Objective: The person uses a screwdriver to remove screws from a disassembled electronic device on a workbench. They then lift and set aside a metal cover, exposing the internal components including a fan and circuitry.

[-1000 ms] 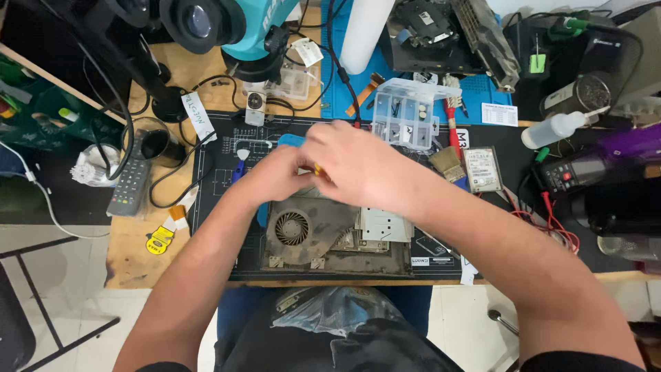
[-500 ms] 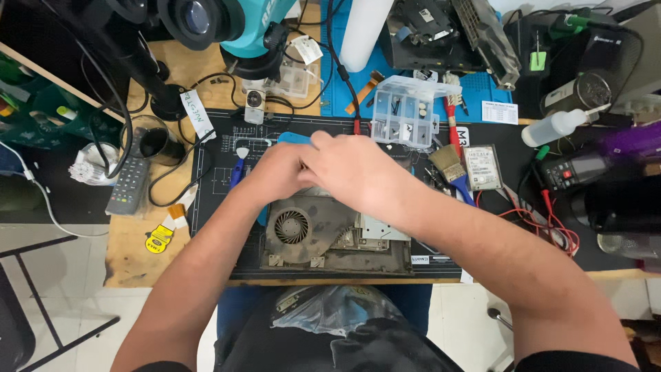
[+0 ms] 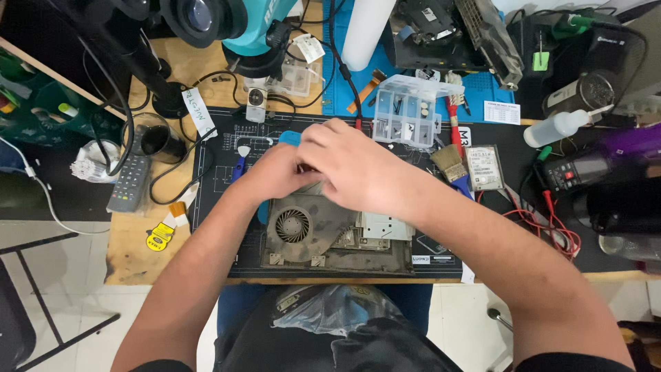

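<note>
Head view: we're hunching over dusty opened console (image 3: pixel 330 238) sitting on black mat (image 3: pixel 213 179) at table's near edge, fan (image 3: pixel 292 225) facing up. Our left hand (image 3: pixel 275 176) and right hand (image 3: pixel 354 169) are meeting over its back edge, right overlapping left. Fingers curling around something there, can't tell what. Clear parts box (image 3: pixel 406 110) and brush (image 3: pixel 451 165) lying just beyond.

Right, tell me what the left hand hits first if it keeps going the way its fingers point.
The left hand points up and right, toward the right hand, which lies against or over its fingertips. It would most likely meet that hand first; their heights are hard to judge from above. Both sit over the dusty opened console.
</note>
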